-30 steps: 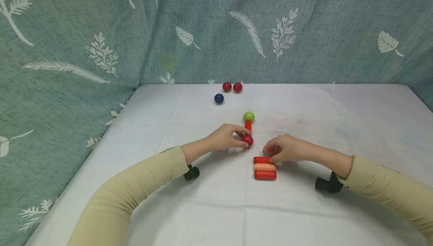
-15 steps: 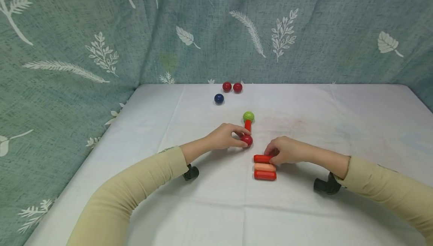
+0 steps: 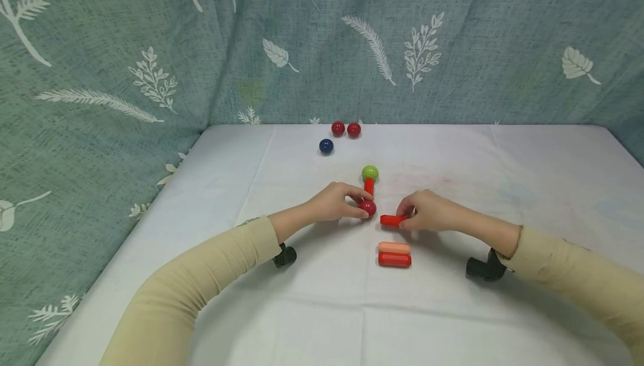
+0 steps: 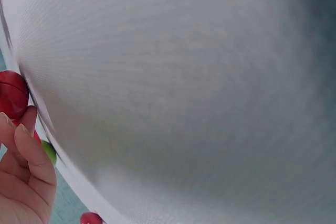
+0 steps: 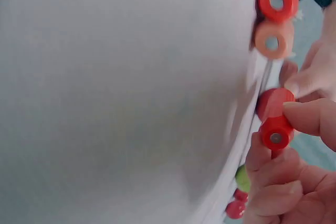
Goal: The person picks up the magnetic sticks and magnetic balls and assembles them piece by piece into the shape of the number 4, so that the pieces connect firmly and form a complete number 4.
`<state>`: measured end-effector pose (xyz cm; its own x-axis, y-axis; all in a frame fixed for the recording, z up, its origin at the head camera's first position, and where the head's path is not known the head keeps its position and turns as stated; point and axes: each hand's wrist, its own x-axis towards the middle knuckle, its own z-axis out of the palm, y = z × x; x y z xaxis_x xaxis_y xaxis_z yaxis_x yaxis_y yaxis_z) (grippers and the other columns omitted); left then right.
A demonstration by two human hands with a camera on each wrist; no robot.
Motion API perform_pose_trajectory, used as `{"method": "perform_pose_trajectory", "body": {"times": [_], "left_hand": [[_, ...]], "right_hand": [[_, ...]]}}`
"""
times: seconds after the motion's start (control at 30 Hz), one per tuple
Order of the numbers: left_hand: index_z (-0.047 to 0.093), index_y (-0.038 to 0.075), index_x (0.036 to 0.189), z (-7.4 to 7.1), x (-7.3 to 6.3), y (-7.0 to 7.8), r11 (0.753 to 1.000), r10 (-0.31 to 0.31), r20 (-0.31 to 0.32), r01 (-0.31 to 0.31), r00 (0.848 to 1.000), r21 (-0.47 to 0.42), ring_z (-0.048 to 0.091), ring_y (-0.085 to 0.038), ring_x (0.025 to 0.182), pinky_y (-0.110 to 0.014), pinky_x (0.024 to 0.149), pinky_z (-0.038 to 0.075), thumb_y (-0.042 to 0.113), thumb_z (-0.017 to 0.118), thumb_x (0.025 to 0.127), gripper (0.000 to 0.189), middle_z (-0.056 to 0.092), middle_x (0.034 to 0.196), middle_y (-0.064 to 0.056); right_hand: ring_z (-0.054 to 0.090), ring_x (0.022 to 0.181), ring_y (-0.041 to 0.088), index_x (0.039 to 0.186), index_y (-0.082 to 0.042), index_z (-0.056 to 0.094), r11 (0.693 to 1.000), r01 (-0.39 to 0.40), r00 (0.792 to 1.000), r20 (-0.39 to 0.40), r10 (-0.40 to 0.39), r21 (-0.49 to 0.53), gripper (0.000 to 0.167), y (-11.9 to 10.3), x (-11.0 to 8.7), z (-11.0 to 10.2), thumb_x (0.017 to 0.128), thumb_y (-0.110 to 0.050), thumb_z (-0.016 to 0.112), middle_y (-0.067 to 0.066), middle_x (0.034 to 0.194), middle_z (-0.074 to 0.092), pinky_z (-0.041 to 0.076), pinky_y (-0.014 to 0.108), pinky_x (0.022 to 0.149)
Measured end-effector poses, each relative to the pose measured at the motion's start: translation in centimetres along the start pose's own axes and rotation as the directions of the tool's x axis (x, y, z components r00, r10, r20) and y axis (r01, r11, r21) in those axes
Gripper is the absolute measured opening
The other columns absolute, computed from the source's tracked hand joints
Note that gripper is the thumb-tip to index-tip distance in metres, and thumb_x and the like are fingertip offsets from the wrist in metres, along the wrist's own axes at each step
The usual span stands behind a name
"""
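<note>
Head view: left hand (image 3: 333, 203), fingers curled, held a red ball (image 3: 369, 208); right hand (image 3: 431, 210) pinched a red rod (image 3: 390, 220) near, not touching, that ball, which a skewed bump could have dislodged.

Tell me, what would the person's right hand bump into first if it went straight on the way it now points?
Probably the shiny red ball held by the left hand: it sits just ahead of the faceted red rod in the right hand, though depth is hard to judge.
</note>
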<state>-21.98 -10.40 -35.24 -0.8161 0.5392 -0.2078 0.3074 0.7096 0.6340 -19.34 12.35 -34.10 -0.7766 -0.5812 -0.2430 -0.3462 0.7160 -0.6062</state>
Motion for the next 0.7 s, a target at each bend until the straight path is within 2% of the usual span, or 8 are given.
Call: {"method": "perform_pose_trajectory", "body": {"times": [0.23, 0.7], "left_hand": [[0.064, 0.017, 0.115, -0.1, -0.1, 0.1, 1.0, -0.004, -0.001, 0.004, 1.0, -0.009, 0.054, -0.013, 0.096, -0.026, 0.08, 0.044, 0.02, 0.071, 0.08, 0.036, 0.066, 0.1, 0.002], [0.065, 0.016, 0.114, 0.0, -0.1, 0.1, 1.0, 0.023, -0.008, -0.023, 1.0, -0.002, 0.055, -0.012, 0.096, -0.027, 0.083, 0.043, 0.018, 0.072, 0.079, 0.036, 0.067, 0.099, 0.002]], "right_hand": [[0.05, 0.073, 0.016, 0.088, -0.003, 0.066, 1.0, 0.002, 0.999, -0.047, -0.002, -0.005, 0.01, 0.3, 0.8, -0.5, 0.079, -0.008, 0.064, 0.001, 0.077, 0.061, 0.043, 0.024, 0.063], [0.049, 0.068, 0.014, 0.088, -0.002, 0.067, 1.0, 0.001, 0.999, -0.042, 0.0, 0.012, 0.011, 0.0, 1.6, -0.5, 0.079, -0.007, 0.065, 0.002, 0.075, 0.062, 0.043, 0.023, 0.061]]}}
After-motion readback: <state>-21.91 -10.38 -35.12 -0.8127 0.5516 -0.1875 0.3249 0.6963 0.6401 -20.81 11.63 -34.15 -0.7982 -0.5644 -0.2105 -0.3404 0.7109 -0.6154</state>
